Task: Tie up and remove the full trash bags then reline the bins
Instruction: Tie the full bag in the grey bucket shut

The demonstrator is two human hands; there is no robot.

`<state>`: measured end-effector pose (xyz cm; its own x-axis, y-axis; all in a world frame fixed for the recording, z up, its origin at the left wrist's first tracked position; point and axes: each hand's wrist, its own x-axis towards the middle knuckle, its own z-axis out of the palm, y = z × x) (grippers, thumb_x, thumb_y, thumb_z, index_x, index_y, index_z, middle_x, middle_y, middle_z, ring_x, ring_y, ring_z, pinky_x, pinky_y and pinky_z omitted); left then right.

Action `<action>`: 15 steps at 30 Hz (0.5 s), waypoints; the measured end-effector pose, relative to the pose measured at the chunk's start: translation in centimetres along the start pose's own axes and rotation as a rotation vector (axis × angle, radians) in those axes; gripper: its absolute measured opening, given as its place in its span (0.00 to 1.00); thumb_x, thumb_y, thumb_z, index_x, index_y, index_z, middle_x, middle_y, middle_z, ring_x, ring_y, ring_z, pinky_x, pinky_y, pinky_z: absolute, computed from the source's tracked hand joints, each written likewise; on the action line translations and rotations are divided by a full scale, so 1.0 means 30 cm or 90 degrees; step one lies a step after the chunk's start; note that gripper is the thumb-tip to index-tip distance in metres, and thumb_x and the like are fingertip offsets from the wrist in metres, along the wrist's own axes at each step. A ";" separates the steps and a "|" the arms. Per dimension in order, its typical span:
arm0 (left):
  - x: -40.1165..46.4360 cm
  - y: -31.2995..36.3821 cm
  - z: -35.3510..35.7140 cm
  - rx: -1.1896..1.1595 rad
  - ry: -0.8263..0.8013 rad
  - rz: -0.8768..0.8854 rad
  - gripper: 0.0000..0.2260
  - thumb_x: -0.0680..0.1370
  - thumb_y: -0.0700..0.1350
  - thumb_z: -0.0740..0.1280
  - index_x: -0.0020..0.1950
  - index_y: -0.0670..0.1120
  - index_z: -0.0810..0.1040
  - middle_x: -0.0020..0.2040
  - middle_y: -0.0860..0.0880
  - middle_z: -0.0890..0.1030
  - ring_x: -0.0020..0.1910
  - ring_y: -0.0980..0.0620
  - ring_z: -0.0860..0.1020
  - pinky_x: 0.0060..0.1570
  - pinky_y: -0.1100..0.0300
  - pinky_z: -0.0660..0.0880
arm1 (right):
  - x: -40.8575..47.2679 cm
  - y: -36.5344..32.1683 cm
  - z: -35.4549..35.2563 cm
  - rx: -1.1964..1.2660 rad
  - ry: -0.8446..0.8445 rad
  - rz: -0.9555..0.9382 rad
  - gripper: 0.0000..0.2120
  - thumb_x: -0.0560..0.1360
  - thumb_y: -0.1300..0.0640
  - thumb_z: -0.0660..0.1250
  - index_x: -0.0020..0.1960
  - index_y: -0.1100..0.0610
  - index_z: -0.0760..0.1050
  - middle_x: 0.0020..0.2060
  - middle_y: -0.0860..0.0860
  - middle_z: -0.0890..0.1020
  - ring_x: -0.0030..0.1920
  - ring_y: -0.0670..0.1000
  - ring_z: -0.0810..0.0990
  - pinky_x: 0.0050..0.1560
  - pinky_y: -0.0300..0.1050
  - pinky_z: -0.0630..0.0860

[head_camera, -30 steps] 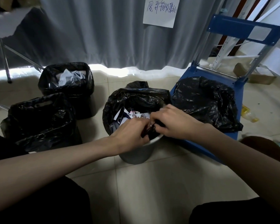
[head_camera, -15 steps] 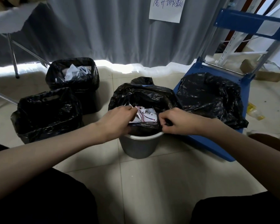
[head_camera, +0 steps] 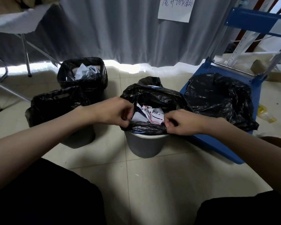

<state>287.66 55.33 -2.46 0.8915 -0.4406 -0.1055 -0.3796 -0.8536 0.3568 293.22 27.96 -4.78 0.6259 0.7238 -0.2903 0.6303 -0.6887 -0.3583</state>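
Pale tiled floor (head_camera: pixel 152 179), grey curtain (head_camera: pixel 104 30) across the back with a white handwritten paper sign (head_camera: pixel 174 8) pinned on it.

Centre: round grey plastic bin (head_camera: pixel 144 146) lined with a black plastic trash bag (head_camera: pixel 152 96). Bag mouth open; crumpled white printed paper scraps (head_camera: pixel 147 113) heaped inside, lying between the two sets of fingers.

Left hand (head_camera: pixel 113 112): fingers curled, pinching the near-left edge of the trash bag at the bin rim. Right hand (head_camera: pixel 182 122): fingers curled, pinching the near-right edge of the same bag. The stretch of bag rim between the two grips runs taut along the near lip of the bin, just below the paper. Far side of the bag stands up loosely beyond the fingertips.

Left of the left hand, just past the wrist: second bin with a black liner bag showing a cut-out handle (head_camera: pixel 58 108), top folded over. Farther back from it, a rectangular bin with black liner (head_camera: pixel 83 73), open, pale crumpled paper inside.

Right of the right hand: blue flat hand cart (head_camera: pixel 221 143), deck on the floor, blue handle frame rising behind. On its deck, touching the centre bag's right side, a bulging black trash bag (head_camera: pixel 217 98).

Far left: metal-legged folding table with white cover (head_camera: pixel 15 21). Far right on the floor: yellowish plastic wrapper (head_camera: pixel 264 112), cardboard pieces near the shelving. Person's dark-clothed knees fill both lower corners.
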 end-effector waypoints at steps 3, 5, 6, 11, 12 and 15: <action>0.001 0.000 0.021 0.036 -0.080 0.016 0.17 0.63 0.56 0.80 0.43 0.51 0.77 0.42 0.56 0.78 0.41 0.57 0.76 0.40 0.62 0.72 | 0.016 -0.027 0.028 0.032 0.048 -0.067 0.17 0.69 0.42 0.74 0.49 0.49 0.72 0.44 0.45 0.72 0.45 0.42 0.71 0.48 0.40 0.72; 0.006 -0.008 0.037 0.135 -0.122 0.044 0.19 0.62 0.57 0.79 0.44 0.52 0.76 0.45 0.56 0.76 0.43 0.57 0.74 0.38 0.61 0.68 | 0.027 -0.045 0.052 0.020 0.030 -0.084 0.21 0.67 0.42 0.75 0.52 0.46 0.69 0.48 0.45 0.69 0.49 0.44 0.70 0.50 0.41 0.70; 0.008 -0.014 0.048 0.196 -0.124 0.062 0.17 0.64 0.55 0.78 0.45 0.53 0.75 0.46 0.56 0.76 0.44 0.56 0.75 0.38 0.60 0.66 | 0.033 -0.052 0.063 0.008 0.029 -0.090 0.19 0.68 0.45 0.75 0.52 0.46 0.69 0.49 0.46 0.70 0.50 0.46 0.70 0.51 0.44 0.72; 0.020 -0.043 0.056 0.300 -0.056 0.088 0.07 0.71 0.48 0.70 0.47 0.50 0.79 0.50 0.52 0.79 0.50 0.48 0.78 0.41 0.56 0.74 | 0.046 -0.075 0.053 0.021 0.088 -0.098 0.06 0.75 0.58 0.69 0.44 0.50 0.72 0.41 0.47 0.76 0.43 0.49 0.75 0.47 0.52 0.76; 0.021 -0.047 0.039 0.290 -0.046 0.076 0.07 0.71 0.48 0.69 0.47 0.50 0.79 0.49 0.52 0.79 0.49 0.47 0.78 0.42 0.54 0.75 | 0.045 -0.076 0.043 0.037 0.096 -0.093 0.07 0.75 0.59 0.68 0.43 0.50 0.72 0.40 0.47 0.77 0.41 0.48 0.75 0.46 0.50 0.76; 0.016 -0.055 -0.013 0.220 -0.005 0.048 0.06 0.70 0.43 0.69 0.46 0.50 0.78 0.43 0.52 0.80 0.43 0.49 0.79 0.40 0.55 0.74 | 0.044 -0.078 0.027 0.078 0.067 -0.070 0.05 0.75 0.60 0.69 0.44 0.52 0.74 0.36 0.43 0.77 0.37 0.41 0.74 0.41 0.40 0.71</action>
<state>288.80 56.62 -2.74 0.8564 -0.5068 -0.0988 -0.5065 -0.8617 0.0296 292.21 30.58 -5.04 0.6048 0.7820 -0.1506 0.6415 -0.5905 -0.4898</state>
